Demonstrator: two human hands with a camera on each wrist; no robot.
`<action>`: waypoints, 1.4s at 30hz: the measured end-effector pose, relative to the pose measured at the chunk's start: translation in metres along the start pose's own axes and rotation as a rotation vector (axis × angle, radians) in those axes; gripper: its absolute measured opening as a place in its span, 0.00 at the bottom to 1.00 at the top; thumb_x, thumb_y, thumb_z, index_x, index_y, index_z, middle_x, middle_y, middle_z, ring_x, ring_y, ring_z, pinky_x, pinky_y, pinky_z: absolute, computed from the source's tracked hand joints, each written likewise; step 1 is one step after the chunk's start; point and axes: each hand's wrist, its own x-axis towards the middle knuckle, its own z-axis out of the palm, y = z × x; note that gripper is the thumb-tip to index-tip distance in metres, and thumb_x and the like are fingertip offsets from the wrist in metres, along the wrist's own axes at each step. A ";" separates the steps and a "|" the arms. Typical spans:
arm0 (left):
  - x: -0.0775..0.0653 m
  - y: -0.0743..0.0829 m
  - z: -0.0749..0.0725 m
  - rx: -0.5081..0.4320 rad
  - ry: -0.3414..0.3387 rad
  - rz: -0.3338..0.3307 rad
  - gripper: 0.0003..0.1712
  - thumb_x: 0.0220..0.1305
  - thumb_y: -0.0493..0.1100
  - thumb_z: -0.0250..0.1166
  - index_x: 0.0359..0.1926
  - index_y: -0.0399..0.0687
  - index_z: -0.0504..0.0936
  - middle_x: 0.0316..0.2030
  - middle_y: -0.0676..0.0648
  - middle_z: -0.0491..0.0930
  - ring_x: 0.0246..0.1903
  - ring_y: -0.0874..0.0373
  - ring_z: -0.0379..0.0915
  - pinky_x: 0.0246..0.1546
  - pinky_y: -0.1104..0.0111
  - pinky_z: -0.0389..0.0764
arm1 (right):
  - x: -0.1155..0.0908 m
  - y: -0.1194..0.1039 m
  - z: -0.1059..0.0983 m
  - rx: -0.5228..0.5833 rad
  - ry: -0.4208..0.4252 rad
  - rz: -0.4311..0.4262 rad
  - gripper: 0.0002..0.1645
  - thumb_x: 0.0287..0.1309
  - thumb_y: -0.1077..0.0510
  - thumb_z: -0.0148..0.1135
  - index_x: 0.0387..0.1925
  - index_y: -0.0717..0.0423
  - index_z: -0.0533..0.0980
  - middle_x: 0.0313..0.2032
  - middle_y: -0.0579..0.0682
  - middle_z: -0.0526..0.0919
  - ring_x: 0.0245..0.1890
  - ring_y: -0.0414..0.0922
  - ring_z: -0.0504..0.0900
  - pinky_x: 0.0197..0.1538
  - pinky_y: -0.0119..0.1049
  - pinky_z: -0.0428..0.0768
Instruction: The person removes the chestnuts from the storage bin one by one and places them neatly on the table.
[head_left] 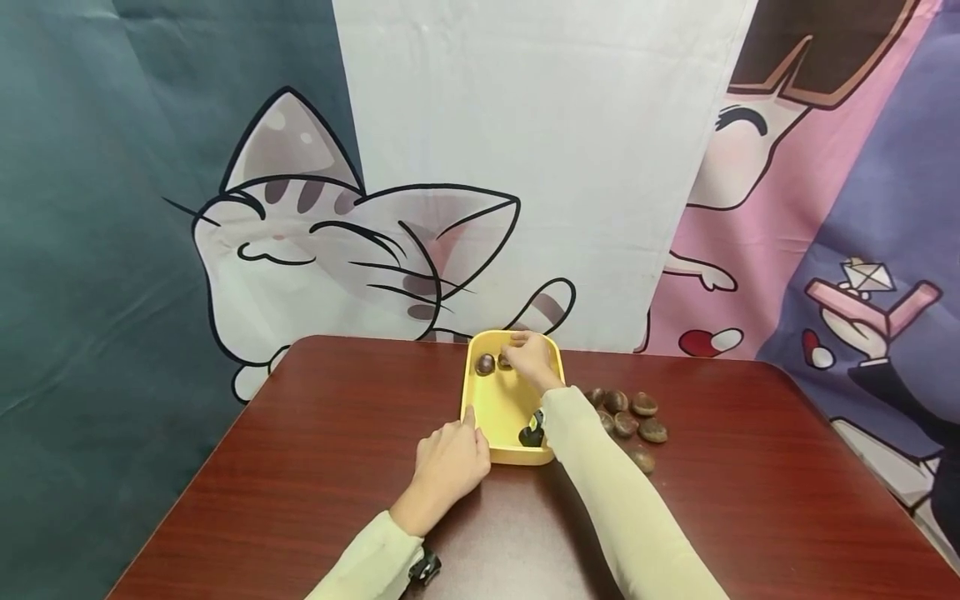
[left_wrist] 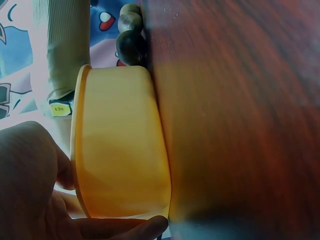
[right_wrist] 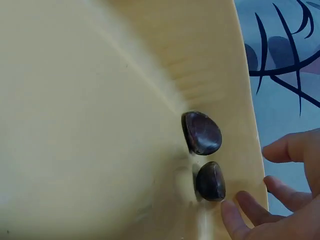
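Note:
A yellow rectangular tray (head_left: 504, 408) lies near the table's far edge, with two glossy brown chestnuts at its far end. One chestnut (right_wrist: 201, 133) sits by the end wall and the other chestnut (right_wrist: 211, 181) is just beside it. My right hand (head_left: 529, 358) reaches over the tray's far right corner. Its fingers are spread, one fingertip right at the nearer chestnut, with nothing between finger and thumb. At the near left corner my left hand (head_left: 452, 457) holds the tray's wall, thumb at the rim and a finger along the outer side.
Several chestnuts (head_left: 625, 425) lie loose on the dark red table (head_left: 360, 450) to the right of the tray, beside the right forearm. Behind the table's far edge hangs a cloth (head_left: 540, 167) printed with a cartoon cat.

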 end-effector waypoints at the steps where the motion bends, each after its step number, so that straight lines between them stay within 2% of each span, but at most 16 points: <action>1: 0.000 0.000 0.000 -0.002 -0.004 -0.001 0.28 0.69 0.47 0.51 0.62 0.35 0.76 0.36 0.42 0.85 0.30 0.43 0.83 0.24 0.51 0.77 | 0.000 0.001 0.000 -0.021 -0.010 0.007 0.25 0.59 0.60 0.62 0.59 0.64 0.76 0.54 0.60 0.81 0.51 0.53 0.81 0.51 0.44 0.78; 7: 0.000 0.001 0.000 -0.005 -0.006 -0.007 0.27 0.69 0.47 0.51 0.61 0.35 0.77 0.36 0.41 0.86 0.30 0.43 0.83 0.23 0.51 0.77 | 0.003 0.007 0.003 -0.115 -0.081 -0.028 0.27 0.57 0.63 0.67 0.59 0.65 0.77 0.53 0.60 0.83 0.52 0.54 0.82 0.53 0.44 0.78; 12: 0.000 0.000 -0.002 -0.011 -0.008 -0.009 0.27 0.68 0.47 0.52 0.61 0.35 0.77 0.35 0.42 0.86 0.29 0.43 0.83 0.22 0.51 0.77 | 0.005 0.011 0.007 -0.146 -0.079 -0.063 0.25 0.54 0.65 0.69 0.56 0.66 0.78 0.49 0.60 0.84 0.50 0.54 0.82 0.53 0.44 0.78; 22: 0.001 0.002 -0.002 -0.021 -0.013 -0.009 0.27 0.68 0.47 0.52 0.62 0.35 0.77 0.37 0.42 0.86 0.30 0.43 0.83 0.23 0.52 0.77 | 0.006 0.014 0.005 -0.179 -0.087 -0.018 0.27 0.47 0.67 0.75 0.52 0.64 0.80 0.46 0.59 0.85 0.46 0.53 0.82 0.46 0.40 0.80; 31: 0.002 0.001 -0.002 -0.022 -0.042 -0.029 0.27 0.69 0.47 0.51 0.62 0.36 0.77 0.39 0.41 0.86 0.32 0.43 0.84 0.24 0.51 0.78 | 0.003 0.011 0.006 -0.200 -0.108 0.007 0.21 0.47 0.67 0.75 0.47 0.64 0.82 0.41 0.57 0.87 0.54 0.56 0.76 0.56 0.45 0.75; 42: 0.001 0.001 -0.002 -0.021 -0.018 -0.014 0.27 0.69 0.47 0.52 0.62 0.35 0.77 0.38 0.42 0.86 0.31 0.43 0.83 0.24 0.51 0.77 | 0.004 0.012 0.007 -0.250 -0.115 -0.007 0.21 0.47 0.66 0.76 0.45 0.63 0.81 0.44 0.57 0.85 0.46 0.53 0.80 0.49 0.42 0.78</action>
